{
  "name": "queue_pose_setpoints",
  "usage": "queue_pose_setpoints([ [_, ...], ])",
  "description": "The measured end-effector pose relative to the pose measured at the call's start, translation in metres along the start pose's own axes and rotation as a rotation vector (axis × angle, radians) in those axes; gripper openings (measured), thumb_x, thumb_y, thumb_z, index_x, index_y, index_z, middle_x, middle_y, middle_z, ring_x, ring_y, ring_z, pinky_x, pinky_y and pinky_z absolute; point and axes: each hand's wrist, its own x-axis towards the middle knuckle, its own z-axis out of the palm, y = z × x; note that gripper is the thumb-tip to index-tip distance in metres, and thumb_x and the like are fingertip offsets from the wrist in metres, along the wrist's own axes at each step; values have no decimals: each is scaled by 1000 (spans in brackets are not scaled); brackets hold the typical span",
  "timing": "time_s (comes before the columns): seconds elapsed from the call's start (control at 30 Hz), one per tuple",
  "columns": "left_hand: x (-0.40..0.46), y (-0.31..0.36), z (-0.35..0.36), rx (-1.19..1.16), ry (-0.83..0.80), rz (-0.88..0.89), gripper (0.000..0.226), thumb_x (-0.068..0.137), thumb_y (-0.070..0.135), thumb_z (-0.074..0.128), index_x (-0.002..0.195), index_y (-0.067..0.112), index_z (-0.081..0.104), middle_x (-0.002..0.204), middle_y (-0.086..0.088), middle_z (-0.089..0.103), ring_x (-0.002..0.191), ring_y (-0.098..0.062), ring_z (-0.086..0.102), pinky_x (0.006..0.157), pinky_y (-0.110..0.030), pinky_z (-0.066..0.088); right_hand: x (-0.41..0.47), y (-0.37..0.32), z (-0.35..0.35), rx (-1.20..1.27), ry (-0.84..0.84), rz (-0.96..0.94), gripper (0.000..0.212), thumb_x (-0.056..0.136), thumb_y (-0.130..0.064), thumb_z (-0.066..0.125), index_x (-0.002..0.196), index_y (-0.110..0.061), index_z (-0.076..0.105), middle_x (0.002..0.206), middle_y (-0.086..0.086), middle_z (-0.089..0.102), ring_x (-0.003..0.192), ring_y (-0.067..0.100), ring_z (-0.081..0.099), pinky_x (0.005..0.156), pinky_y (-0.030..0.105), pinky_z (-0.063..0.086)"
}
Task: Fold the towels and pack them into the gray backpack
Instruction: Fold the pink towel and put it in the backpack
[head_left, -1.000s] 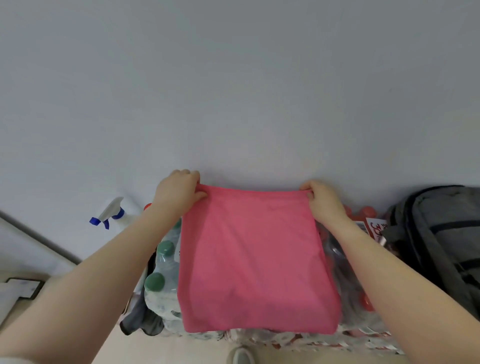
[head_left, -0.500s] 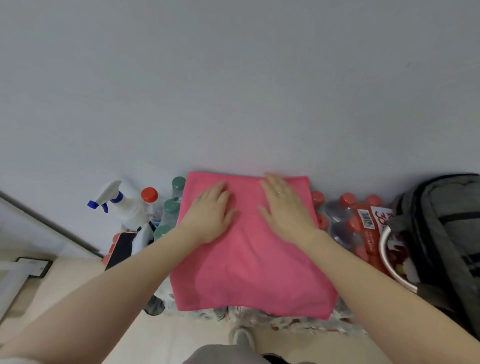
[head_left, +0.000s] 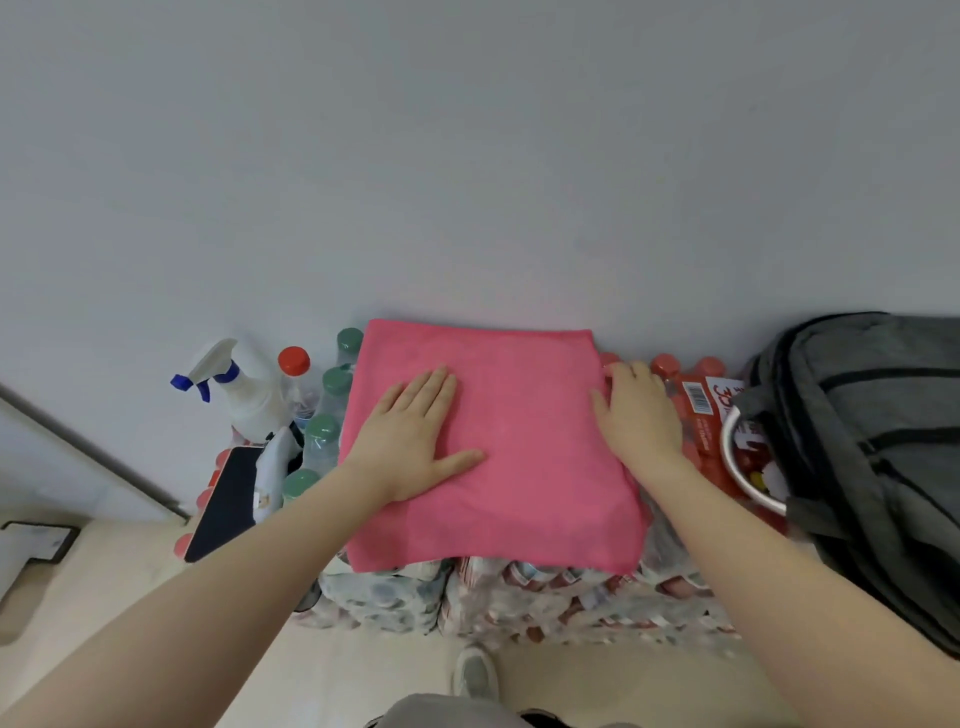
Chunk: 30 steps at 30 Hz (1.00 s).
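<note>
A pink towel (head_left: 498, 447), folded to a rough square, lies in the centre of the frame on top of shrink-wrapped packs of bottles (head_left: 519, 597) that stand against a pale wall. The left hand (head_left: 410, 441) lies flat on the towel's left half, fingers straight and close together, thumb spread toward the middle. The right hand (head_left: 636, 413) rests at the towel's right edge, fingers relaxed with the tips at the upper right corner; whether it pinches the hem cannot be told. The gray backpack (head_left: 872, 447) stands at the right edge of the frame, just beside the packs, with a metal bowl (head_left: 737, 467) showing at its left side. Left of the towel stand green-capped bottles (head_left: 322, 436), a red-capped bottle (head_left: 294, 364) and a white spray bottle (head_left: 244, 395) with a blue trigger. A dark phone (head_left: 223, 501) leans below them. A shoe (head_left: 475, 675) shows on the floor at the bottom centre.
</note>
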Motion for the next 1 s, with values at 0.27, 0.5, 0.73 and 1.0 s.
queue_pose_setpoints([
  [0.27,-29,6,6,-68,-38,6,129,42,85,-29,147,16,-5,157,-1,-6,145,-16,-4,115,-31,-6,-29,0,-10,234,-89,252,30,82,-19,62,55,-6,55,54,8,52,61,29,53,59,28,33],
  [0.5,-35,7,6,-53,-22,-6,129,41,86,-29,147,16,-6,157,0,-7,145,-15,-4,115,-31,-6,-19,1,-12,362,-126,281,31,87,-13,56,56,-6,53,61,11,53,70,28,52,63,29,33],
  [0.73,-32,6,6,-1,-16,-32,129,42,84,-32,148,16,-2,157,-2,-5,145,-17,-2,115,-31,-5,-18,6,-12,354,-45,236,25,91,-18,54,109,-2,53,111,20,62,105,34,56,86,37,42],
  [1.0,-62,5,-1,-270,151,-221,62,95,40,38,142,3,24,151,-15,23,139,-30,21,115,-37,15,-71,20,-19,601,-150,312,48,82,-19,67,124,-2,50,114,13,59,105,29,57,94,44,47],
])
